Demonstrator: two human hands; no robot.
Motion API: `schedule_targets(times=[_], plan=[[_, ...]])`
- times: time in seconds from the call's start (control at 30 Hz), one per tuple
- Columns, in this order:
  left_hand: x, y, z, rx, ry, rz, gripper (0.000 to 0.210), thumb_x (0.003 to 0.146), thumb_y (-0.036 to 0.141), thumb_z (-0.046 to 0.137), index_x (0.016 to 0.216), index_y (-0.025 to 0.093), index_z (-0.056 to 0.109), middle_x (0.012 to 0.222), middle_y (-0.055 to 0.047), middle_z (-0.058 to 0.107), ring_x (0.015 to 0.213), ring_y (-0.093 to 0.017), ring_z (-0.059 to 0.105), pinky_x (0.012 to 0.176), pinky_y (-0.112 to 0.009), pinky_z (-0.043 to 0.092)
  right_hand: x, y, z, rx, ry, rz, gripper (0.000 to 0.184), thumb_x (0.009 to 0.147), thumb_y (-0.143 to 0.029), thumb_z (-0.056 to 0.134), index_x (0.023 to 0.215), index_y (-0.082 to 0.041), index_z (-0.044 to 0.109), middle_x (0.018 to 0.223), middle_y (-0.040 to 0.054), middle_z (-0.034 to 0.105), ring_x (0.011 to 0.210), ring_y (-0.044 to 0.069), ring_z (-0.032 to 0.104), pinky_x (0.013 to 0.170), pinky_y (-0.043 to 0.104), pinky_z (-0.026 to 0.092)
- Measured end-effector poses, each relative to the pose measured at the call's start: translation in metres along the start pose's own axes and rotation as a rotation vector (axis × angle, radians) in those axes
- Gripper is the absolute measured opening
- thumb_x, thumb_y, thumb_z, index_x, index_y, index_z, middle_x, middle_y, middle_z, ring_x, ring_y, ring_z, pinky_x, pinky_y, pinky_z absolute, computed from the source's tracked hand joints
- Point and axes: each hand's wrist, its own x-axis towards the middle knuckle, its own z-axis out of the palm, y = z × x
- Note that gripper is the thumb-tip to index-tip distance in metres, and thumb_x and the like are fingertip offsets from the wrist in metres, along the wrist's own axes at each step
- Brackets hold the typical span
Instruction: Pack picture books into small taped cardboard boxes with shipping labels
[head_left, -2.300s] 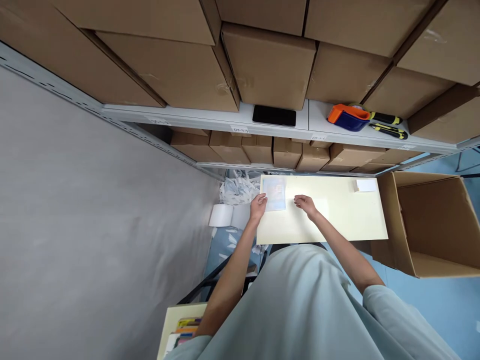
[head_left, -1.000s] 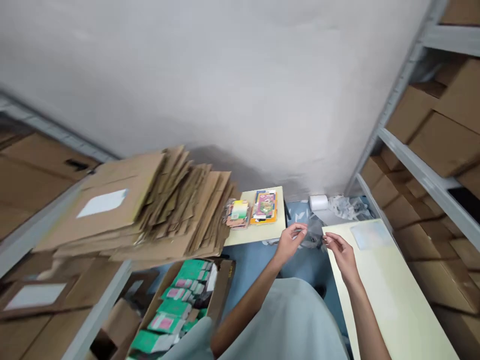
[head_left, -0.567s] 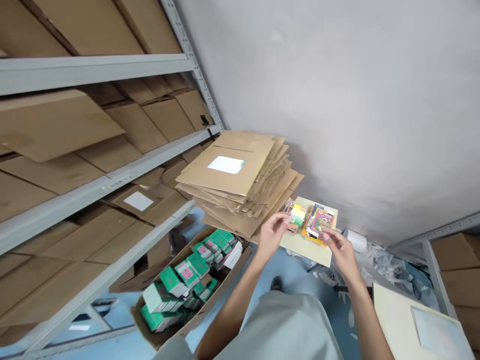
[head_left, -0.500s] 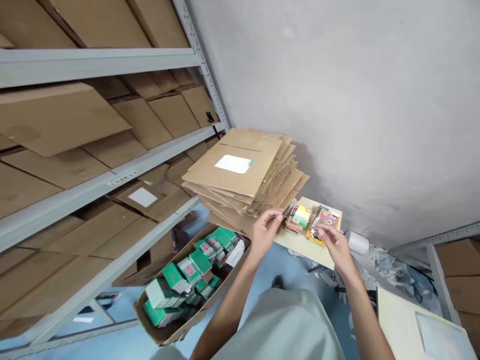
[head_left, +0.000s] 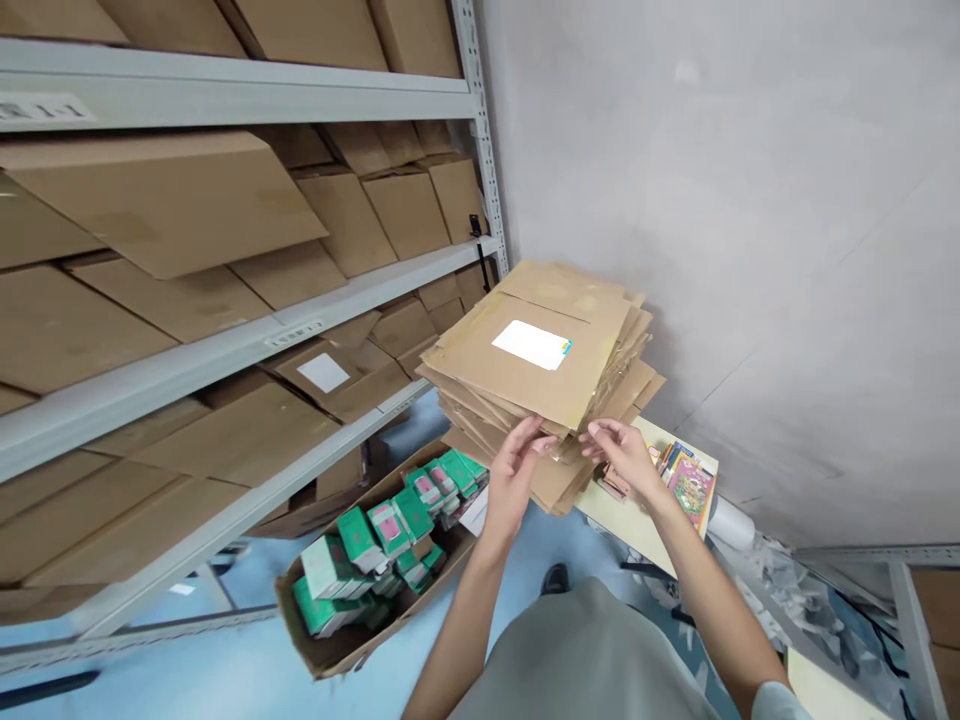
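My left hand (head_left: 515, 478) is at the front edge of a tall stack of flattened cardboard (head_left: 551, 390), its fingers curled and its thumb close to them. Beside the stack's right front corner, my right hand (head_left: 624, 458) has its fingertips drawn together. Anything thin between the fingers of either hand is too small to make out. Under and behind my right forearm, colourful printed packets (head_left: 690, 488) lie on a cream tabletop (head_left: 645, 530); the hand partly hides others. A white label (head_left: 531, 344) with a coloured corner is on the top cardboard sheet.
Grey metal shelving (head_left: 225, 345) full of brown boxes (head_left: 405, 212) fills the left side. On the blue floor, an open carton (head_left: 405, 632) holds green-and-white small boxes (head_left: 360, 540). A white roll (head_left: 731, 522) and crumpled wrapping (head_left: 806, 600) lie right of the cream tabletop.
Both hands have moved from over the packets to the stack's front edge and come nearer each other. The view has turned slightly left, so the shelving and stack appear further right.
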Motion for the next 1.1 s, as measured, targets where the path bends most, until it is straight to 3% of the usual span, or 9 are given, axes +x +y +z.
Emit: schedule_targets(times=[0.13,0.3,0.5,0.63,0.73,0.83,0.93,1.03,1.1], plan=[[0.001,0.004,-0.002,-0.063,-0.047,-0.047,0.064,0.091,0.056,0.082,0.145,0.026,0.068,0.158,-0.017,0.064,0.117,-0.031,0.078,0.100,-0.046,0.063,0.016,-0.006,0.013,0.025,-0.029,0.031,0.068,0.073,-0.084,0.083,0.097,-0.020,0.075,0.094,0.0112,0.084,0.069,0.020,0.078,0.060,0.029,0.060],[0.005,0.006,0.001,-0.068,-0.055,-0.042,0.068,0.090,0.056,0.084,0.148,0.026,0.065,0.155,-0.016,0.066,0.124,-0.030,0.076,0.108,-0.045,0.060,0.019,-0.014,0.026,0.047,0.012,0.022,0.072,0.073,-0.091,0.077,0.086,-0.020,0.072,0.081,0.0099,0.082,0.062,0.019,0.076,0.055,0.028,0.059],[0.007,0.016,0.006,-0.017,-0.110,-0.034,0.062,0.092,0.055,0.082,0.145,0.026,0.067,0.147,-0.014,0.072,0.125,-0.029,0.075,0.114,-0.045,0.057,0.022,-0.029,0.040,0.076,-0.054,-0.008,0.068,0.067,-0.085,0.087,0.077,-0.021,0.065,0.068,0.0036,0.076,0.053,0.016,0.070,0.051,0.025,0.055],[0.007,0.027,0.011,-0.038,-0.061,-0.001,0.058,0.091,0.059,0.082,0.134,0.023,0.072,0.137,-0.013,0.076,0.124,-0.029,0.075,0.113,-0.044,0.058,0.003,-0.041,0.042,0.101,-0.005,-0.124,0.064,0.078,-0.083,0.081,0.074,-0.024,0.058,0.064,0.0009,0.073,0.050,0.014,0.066,0.049,0.024,0.053],[0.004,0.037,0.016,-0.054,0.013,0.017,0.049,0.092,0.063,0.079,0.118,0.021,0.075,0.123,-0.012,0.080,0.112,-0.026,0.077,0.105,-0.040,0.062,-0.025,-0.045,0.039,0.072,0.037,-0.149,0.062,0.085,-0.082,0.076,0.074,-0.025,0.055,0.062,0.0010,0.072,0.048,0.015,0.064,0.048,0.025,0.052],[-0.002,0.047,0.024,-0.067,0.034,0.016,0.042,0.092,0.062,0.080,0.104,0.022,0.074,0.107,-0.008,0.080,0.101,-0.022,0.077,0.096,-0.034,0.064,-0.057,-0.039,0.033,0.063,0.104,-0.171,0.058,0.091,-0.079,0.073,0.075,-0.026,0.054,0.060,0.0007,0.070,0.049,0.016,0.065,0.049,0.027,0.053],[-0.009,0.051,0.037,-0.079,-0.033,-0.002,0.040,0.092,0.060,0.081,0.104,0.023,0.075,0.106,-0.007,0.080,0.103,-0.022,0.076,0.095,-0.034,0.063,-0.085,-0.026,0.018,0.054,0.193,-0.188,0.055,0.092,-0.075,0.074,0.075,-0.026,0.058,0.060,0.0001,0.068,0.051,0.018,0.067,0.051,0.029,0.055],[-0.013,0.044,0.057,-0.053,-0.150,-0.033,0.044,0.088,0.056,0.085,0.113,0.022,0.078,0.117,-0.009,0.081,0.113,-0.026,0.075,0.103,-0.037,0.061,-0.110,-0.013,-0.013,0.013,0.344,-0.187,0.054,0.089,-0.076,0.076,0.075,-0.025,0.063,0.060,0.0003,0.067,0.052,0.019,0.067,0.052,0.031,0.055],[-0.014,0.031,0.074,-0.019,-0.238,-0.058,0.047,0.086,0.056,0.087,0.117,0.021,0.079,0.120,-0.010,0.082,0.120,-0.028,0.074,0.107,-0.038,0.059,-0.131,-0.007,-0.044,-0.023,0.510,-0.183,0.054,0.089,-0.077,0.075,0.077,-0.025,0.067,0.060,0.0014,0.067,0.052,0.020,0.065,0.052,0.031,0.054]])
